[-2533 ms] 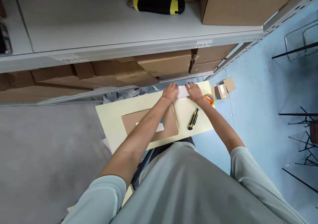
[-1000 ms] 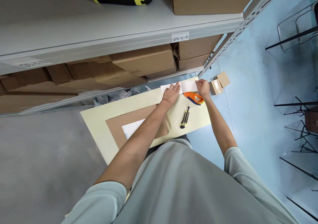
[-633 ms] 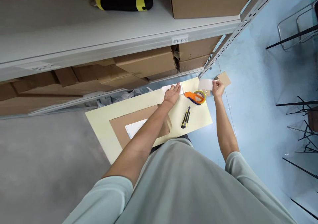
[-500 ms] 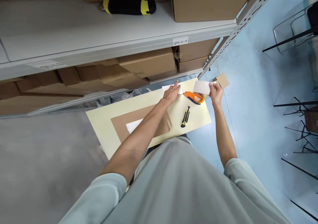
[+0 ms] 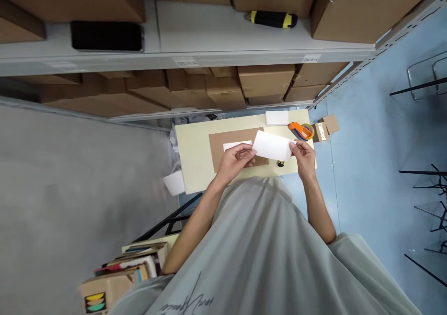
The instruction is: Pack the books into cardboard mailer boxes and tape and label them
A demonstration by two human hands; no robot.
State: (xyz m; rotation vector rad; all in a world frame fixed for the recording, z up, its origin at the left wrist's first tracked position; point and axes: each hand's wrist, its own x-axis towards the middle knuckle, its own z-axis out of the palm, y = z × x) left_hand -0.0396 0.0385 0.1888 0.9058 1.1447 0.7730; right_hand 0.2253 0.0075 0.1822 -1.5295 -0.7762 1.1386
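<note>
Between my two hands a blank white card [image 5: 273, 146] is held up above the pale yellow table [image 5: 195, 166]. My left hand [image 5: 237, 160] pinches its left edge, thumb and fingers together. At the opposite edge, my right hand [image 5: 303, 154] grips the card between thumb and finger. Beneath lies a brown cardboard sheet [image 5: 218, 142] with a white label [image 5: 230, 144] on it, partly covered by my left hand. A stack of white cards [image 5: 277, 118] sits at the table's back edge. An orange tape dispenser [image 5: 298, 129] stands beyond my right hand. The box cutter [image 5: 281, 164] is mostly hidden.
Behind the table runs a grey shelf [image 5: 209, 58] with cardboard boxes [image 5: 265, 79], a black phone [image 5: 106, 36] and a yellow-black knife [image 5: 273, 19]. A small open carton [image 5: 320, 132] is right of the table. At lower left is a box of papers [image 5: 115, 282].
My left hand has come off the white stack and now holds the left edge of the card. My right hand has brought the card nearer my body. The view has shifted left.
</note>
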